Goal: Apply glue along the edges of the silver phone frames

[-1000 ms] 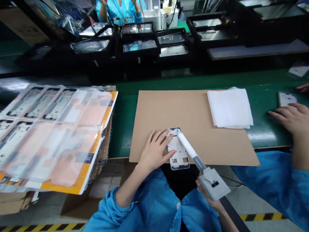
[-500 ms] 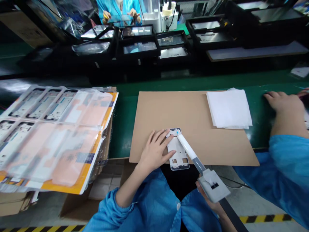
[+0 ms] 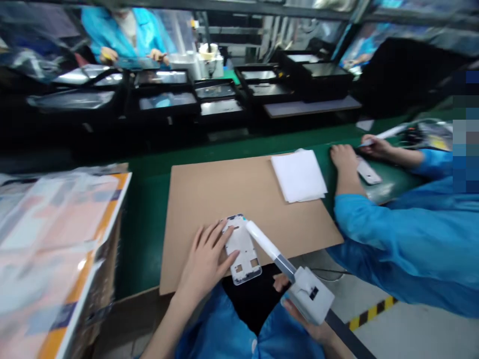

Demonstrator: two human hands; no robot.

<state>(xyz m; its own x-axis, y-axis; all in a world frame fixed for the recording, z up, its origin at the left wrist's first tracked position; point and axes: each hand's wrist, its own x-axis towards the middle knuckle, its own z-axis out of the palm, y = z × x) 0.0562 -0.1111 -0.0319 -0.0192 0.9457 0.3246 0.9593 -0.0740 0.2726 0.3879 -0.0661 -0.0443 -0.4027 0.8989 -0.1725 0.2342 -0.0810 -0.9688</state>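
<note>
A white phone frame (image 3: 242, 250) lies at the near edge of a brown cardboard sheet (image 3: 232, 194). My left hand (image 3: 205, 262) rests flat on the frame's left side, fingers spread, pinning it down. My right hand (image 3: 305, 319) is closed round a grey-and-white dispensing tool (image 3: 295, 284); most of that hand is hidden under the tool. The tool's long white nozzle (image 3: 262, 241) points up-left, its tip over the frame's top right corner.
A stack of white sheets (image 3: 298, 175) lies on the cardboard's far right corner. A co-worker in a blue sleeve (image 3: 374, 229) works at the right with another frame (image 3: 368, 172). Bagged frames on orange cards (image 3: 52, 239) are piled at the left. Black trays (image 3: 217, 97) line the far side of the green belt (image 3: 144, 219).
The view has swung right and tilted up, so everything sits further left. My hands, the frame and the tool keep their hold. The co-worker's hands have settled on a frame at the right.
</note>
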